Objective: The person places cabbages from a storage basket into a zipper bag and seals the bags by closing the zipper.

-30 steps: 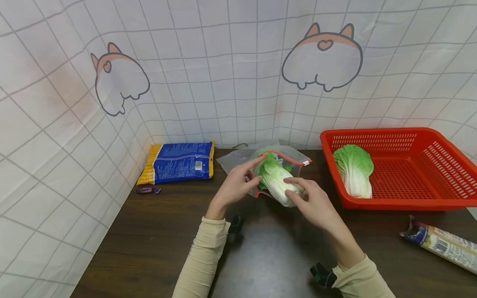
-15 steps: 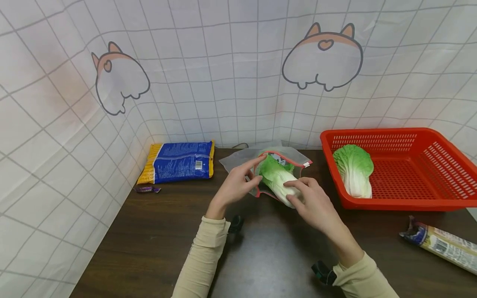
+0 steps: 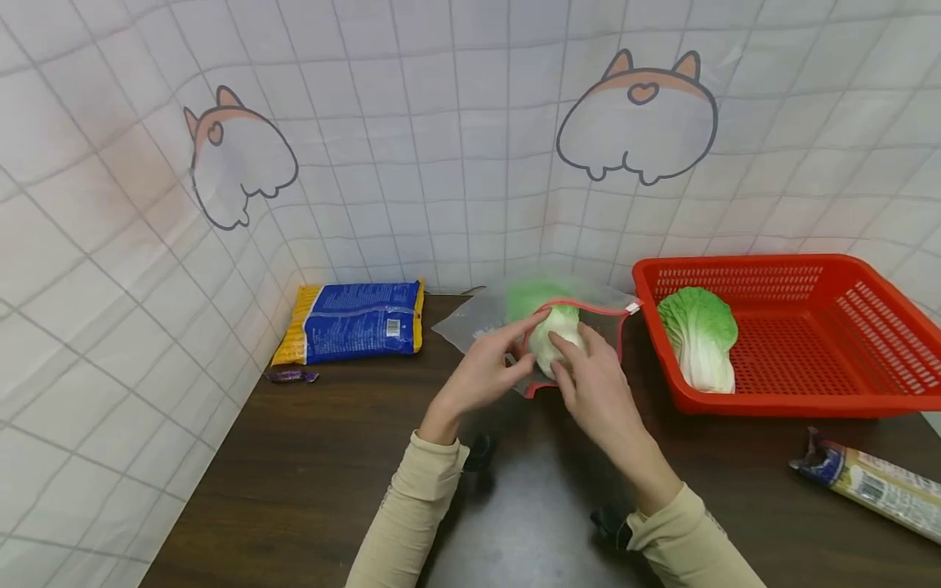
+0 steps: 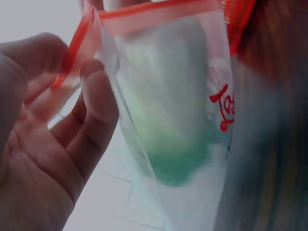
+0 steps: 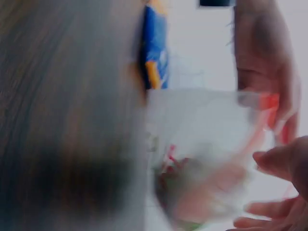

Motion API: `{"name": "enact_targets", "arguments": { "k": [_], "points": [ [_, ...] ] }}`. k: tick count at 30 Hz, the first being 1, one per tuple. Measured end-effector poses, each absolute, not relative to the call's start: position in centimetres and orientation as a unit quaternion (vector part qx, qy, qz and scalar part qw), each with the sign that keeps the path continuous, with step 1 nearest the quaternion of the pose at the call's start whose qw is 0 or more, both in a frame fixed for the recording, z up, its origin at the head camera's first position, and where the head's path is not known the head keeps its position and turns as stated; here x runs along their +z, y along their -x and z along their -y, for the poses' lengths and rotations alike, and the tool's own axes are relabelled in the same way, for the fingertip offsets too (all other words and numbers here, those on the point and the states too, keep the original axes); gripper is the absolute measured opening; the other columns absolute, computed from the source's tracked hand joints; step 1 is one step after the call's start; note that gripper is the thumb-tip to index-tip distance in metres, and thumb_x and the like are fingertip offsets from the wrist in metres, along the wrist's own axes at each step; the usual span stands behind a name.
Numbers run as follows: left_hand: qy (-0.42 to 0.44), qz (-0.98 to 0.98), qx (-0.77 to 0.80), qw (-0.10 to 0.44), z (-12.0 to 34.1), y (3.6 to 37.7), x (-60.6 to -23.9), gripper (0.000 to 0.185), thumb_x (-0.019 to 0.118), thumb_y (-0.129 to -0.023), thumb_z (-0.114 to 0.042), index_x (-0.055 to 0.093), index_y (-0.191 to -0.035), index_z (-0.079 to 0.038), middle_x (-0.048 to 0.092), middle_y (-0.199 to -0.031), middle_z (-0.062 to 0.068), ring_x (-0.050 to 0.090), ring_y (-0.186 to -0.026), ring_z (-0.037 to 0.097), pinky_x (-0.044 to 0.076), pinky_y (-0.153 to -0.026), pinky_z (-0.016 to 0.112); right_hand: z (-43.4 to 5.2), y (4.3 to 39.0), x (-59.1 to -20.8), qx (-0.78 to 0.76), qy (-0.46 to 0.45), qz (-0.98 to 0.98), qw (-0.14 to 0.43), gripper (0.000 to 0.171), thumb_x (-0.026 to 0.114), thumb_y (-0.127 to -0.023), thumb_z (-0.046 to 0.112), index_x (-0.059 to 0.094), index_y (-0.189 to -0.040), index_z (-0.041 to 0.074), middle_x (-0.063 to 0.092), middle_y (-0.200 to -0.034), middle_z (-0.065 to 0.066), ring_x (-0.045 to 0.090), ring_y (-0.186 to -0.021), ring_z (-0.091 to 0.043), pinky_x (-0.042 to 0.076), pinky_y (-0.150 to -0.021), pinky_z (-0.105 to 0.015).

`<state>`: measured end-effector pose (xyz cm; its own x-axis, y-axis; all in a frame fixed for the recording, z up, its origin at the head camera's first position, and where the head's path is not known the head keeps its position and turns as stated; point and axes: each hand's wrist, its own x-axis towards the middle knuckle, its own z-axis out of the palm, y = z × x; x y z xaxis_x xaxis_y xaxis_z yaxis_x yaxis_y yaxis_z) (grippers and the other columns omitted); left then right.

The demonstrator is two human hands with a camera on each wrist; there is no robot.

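A clear zip bag with a red rim and white slider stands with its mouth toward me. My left hand pinches the left side of that rim between thumb and fingers. Inside is a napa cabbage, green leaves deepest, its white base at the opening. Fingers of my right hand press on that white base with fingertips apart. In the left wrist view the cabbage shows hazily through the bag, which bears red writing. The right wrist view is blurred; the right thumb and fingers are spread beside the rim.
At right stands a red plastic basket with another napa cabbage in it. A long printed packet lies in front. Back left are a blue-and-yellow packet and a small purple-wrapped item. A grid-patterned white curtain backs the table.
The cabbage has slid deeper into the bag, pushed by my right hand, which went from gripping its base to pressing on it. The bag mouth and left hand shifted slightly right.
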<state>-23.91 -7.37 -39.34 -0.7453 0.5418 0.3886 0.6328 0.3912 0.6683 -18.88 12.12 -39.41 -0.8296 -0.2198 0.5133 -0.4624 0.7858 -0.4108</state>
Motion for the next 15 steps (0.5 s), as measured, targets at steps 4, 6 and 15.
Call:
{"name": "enact_targets", "arguments": {
  "k": [4, 6, 15],
  "points": [
    [0.306, 0.835, -0.451, 0.079, 8.1, 23.9, -39.3, 0.059, 0.058, -0.093, -0.004, 0.045, -0.149, -0.021, 0.06, -0.078, -0.001, 0.052, -0.06, 0.011, 0.041, -0.048, 0.024, -13.0, 18.5, -38.4, 0.333, -0.201, 0.895, 0.22, 0.026, 0.068, -0.09, 0.007, 0.072, -0.115, 0.005, 0.062, -0.122, -0.021, 0.064, -0.101, -0.037, 0.052, -0.083, -0.051],
    [0.289, 0.834, -0.463, 0.085, 8.6, 24.1, -39.4, 0.061, 0.059, -0.093, -0.003, 0.045, -0.148, -0.024, 0.059, -0.073, -0.001, 0.051, -0.058, 0.011, 0.039, -0.048, 0.024, -14.1, 18.5, -37.8, 0.38, -0.181, 0.879, 0.222, 0.022, 0.066, -0.092, 0.008, 0.073, -0.113, 0.006, 0.066, -0.113, -0.013, 0.066, -0.092, -0.026, 0.055, -0.078, -0.04],
    [0.294, 0.826, -0.474, 0.08, 9.3, 24.2, -39.5, 0.06, 0.057, -0.094, -0.005, 0.044, -0.149, -0.025, 0.056, -0.07, 0.0, 0.05, -0.057, 0.011, 0.04, -0.048, 0.025, -18.0, 19.3, -37.9, 0.487, -0.087, 0.86, 0.122, 0.036, 0.055, -0.101, 0.028, 0.062, -0.13, 0.008, 0.063, -0.122, -0.012, 0.071, -0.091, -0.028, 0.053, -0.075, -0.022]
  ]
}}
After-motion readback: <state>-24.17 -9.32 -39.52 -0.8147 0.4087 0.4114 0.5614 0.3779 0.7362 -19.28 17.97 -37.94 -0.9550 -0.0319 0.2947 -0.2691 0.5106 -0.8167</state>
